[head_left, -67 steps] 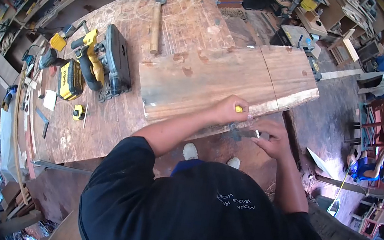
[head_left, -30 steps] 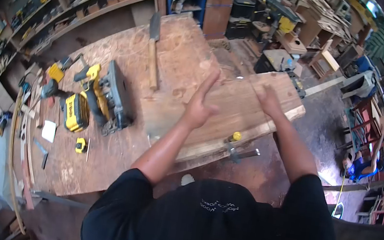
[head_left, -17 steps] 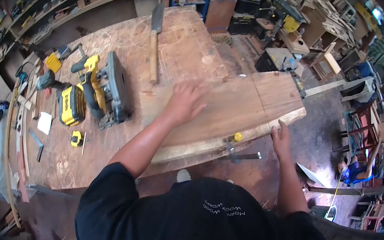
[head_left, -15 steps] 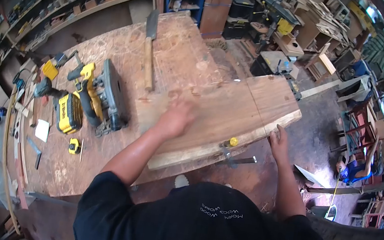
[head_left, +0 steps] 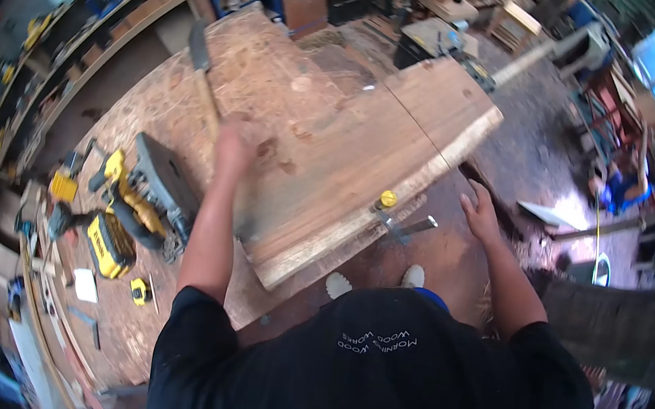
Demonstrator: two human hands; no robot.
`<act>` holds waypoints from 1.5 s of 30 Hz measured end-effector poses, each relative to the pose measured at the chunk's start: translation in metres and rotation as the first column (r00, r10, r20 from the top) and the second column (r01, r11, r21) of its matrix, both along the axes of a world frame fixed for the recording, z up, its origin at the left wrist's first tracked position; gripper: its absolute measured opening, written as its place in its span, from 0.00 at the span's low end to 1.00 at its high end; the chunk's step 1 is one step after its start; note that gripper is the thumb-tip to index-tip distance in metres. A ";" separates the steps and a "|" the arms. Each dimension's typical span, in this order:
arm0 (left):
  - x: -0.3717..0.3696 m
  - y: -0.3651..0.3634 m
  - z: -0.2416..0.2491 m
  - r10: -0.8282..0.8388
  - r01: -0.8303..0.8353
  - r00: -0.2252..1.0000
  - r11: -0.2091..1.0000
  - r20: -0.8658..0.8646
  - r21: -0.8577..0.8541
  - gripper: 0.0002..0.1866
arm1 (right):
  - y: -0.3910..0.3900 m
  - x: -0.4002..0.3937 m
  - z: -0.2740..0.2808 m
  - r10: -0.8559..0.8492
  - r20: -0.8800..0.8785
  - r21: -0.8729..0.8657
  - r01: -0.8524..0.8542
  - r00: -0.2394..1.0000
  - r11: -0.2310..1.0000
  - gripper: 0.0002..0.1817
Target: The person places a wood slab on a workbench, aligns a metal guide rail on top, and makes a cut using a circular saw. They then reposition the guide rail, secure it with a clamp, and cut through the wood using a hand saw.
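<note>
A thick wooden slab [head_left: 368, 156] with a rough pale edge lies on the worktable, a dark line across its right part. My left hand [head_left: 234, 145], smeared by motion, is at the slab's left side, by the lower end of a long wooden handle [head_left: 209, 96] with a dark flat blade. Whether its fingers hold the handle cannot be made out. Just off the slab's front right edge, my right hand [head_left: 479, 213] is open and empty, fingers apart. A clamp with a yellow knob [head_left: 387, 200] sits at the slab's front edge.
On the worktable [head_left: 150, 96] at left stand a yellow and black circular saw [head_left: 134, 211], a cordless drill [head_left: 66, 220] and a tape measure [head_left: 138, 290]. Shelves [head_left: 107, 48] line the back left. Another person in blue [head_left: 624, 192] is at the far right.
The view has shifted and turned. My left hand has moved left across the slab to the wooden handle. My right hand has come away from the slab's front edge.
</note>
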State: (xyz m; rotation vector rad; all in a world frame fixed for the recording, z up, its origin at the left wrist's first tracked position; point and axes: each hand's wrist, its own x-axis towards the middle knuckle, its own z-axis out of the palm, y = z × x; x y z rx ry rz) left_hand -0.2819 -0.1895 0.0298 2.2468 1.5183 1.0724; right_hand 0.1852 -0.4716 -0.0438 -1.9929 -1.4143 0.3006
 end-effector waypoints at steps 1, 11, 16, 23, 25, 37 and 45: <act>-0.024 0.045 -0.032 0.133 -0.133 0.988 0.991 -0.078 0.006 0.25 | -0.008 -0.003 0.001 -0.039 -0.010 -0.005 0.039 0.999 0.999 0.28; -0.064 0.153 -0.097 0.386 -0.490 0.872 0.658 -0.302 -0.572 0.21 | -0.128 0.013 0.010 -0.209 -0.159 -0.241 0.167 0.965 0.956 0.30; -0.057 0.164 -0.057 0.499 0.387 0.492 0.608 0.713 -0.693 0.07 | -0.143 0.051 0.008 -0.256 -0.255 -0.290 0.179 0.932 0.940 0.30; 0.042 -0.040 0.076 0.245 0.816 -0.067 0.571 0.967 -0.088 0.13 | -0.037 0.056 0.044 0.207 -0.461 -0.037 -0.252 0.863 0.967 0.26; 0.078 -0.104 0.103 0.211 0.865 -0.111 0.502 0.971 -0.010 0.21 | -0.006 0.045 0.054 0.407 -0.549 0.133 -0.405 0.730 0.905 0.25; 0.367 -0.388 0.021 -0.066 0.901 0.430 -0.023 0.900 -0.433 0.22 | -0.049 0.060 0.129 0.292 -0.862 0.502 -0.623 -0.414 0.600 0.21; 0.405 -0.371 -0.072 -0.030 0.582 0.748 0.511 0.663 -0.632 0.37 | -0.135 0.139 -0.010 0.319 -0.603 0.040 -0.371 0.731 0.928 0.18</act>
